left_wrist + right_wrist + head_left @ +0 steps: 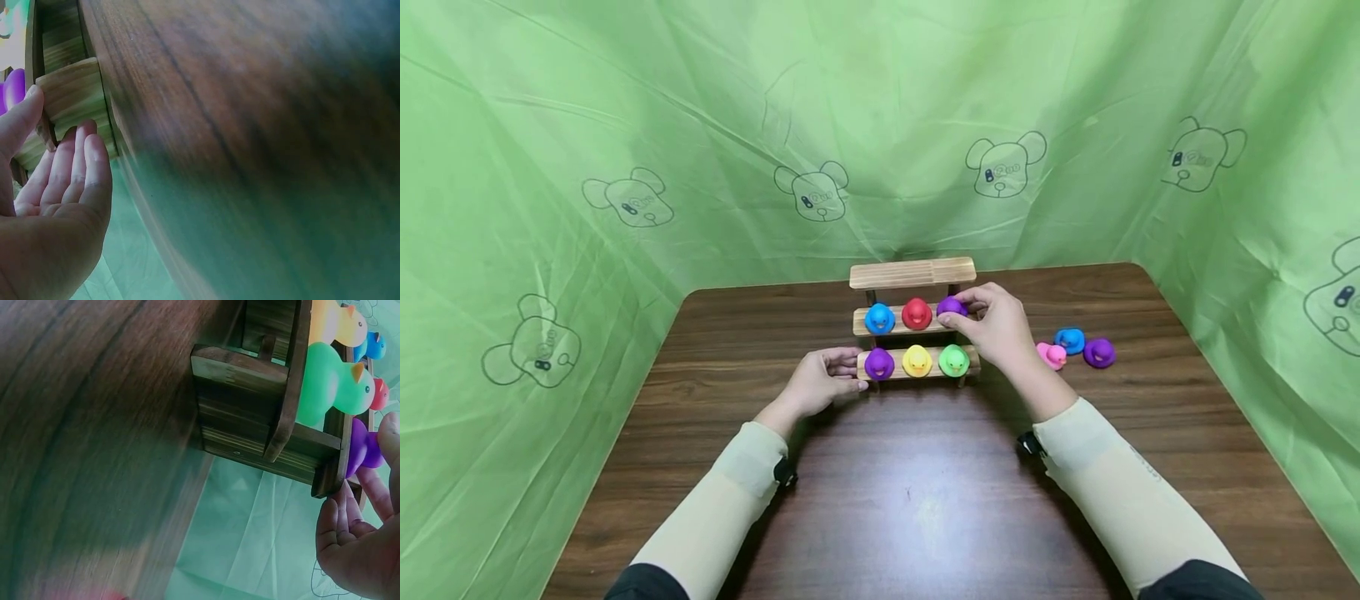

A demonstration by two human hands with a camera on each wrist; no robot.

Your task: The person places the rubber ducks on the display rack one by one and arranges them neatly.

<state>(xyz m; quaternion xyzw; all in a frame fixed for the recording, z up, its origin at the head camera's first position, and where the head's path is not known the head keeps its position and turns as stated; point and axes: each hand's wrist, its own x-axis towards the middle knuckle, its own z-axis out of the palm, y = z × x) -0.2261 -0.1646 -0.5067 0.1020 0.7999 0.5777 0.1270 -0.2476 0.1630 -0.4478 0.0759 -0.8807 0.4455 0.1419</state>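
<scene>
A three-tier wooden stand (912,273) holds small rubber ducks. My right hand (1000,325) pinches a purple duck (952,307) at the right end of the middle tier; in the right wrist view the thumb and a finger are on that purple duck (364,447). Left of it sit a red duck (917,314) and a blue duck (880,318). On the bottom tier are a purple duck (879,364), a yellow duck (917,361) and a green duck (953,361). My left hand (817,382), its fingers loosely extended, touches the bottom tier's left end.
To the right of the stand, a pink duck (1052,356), a blue duck (1070,340) and a purple duck (1099,352) lie close together on the dark wooden table (880,500). A green curtain (895,108) with printed bear heads hangs behind and at both sides.
</scene>
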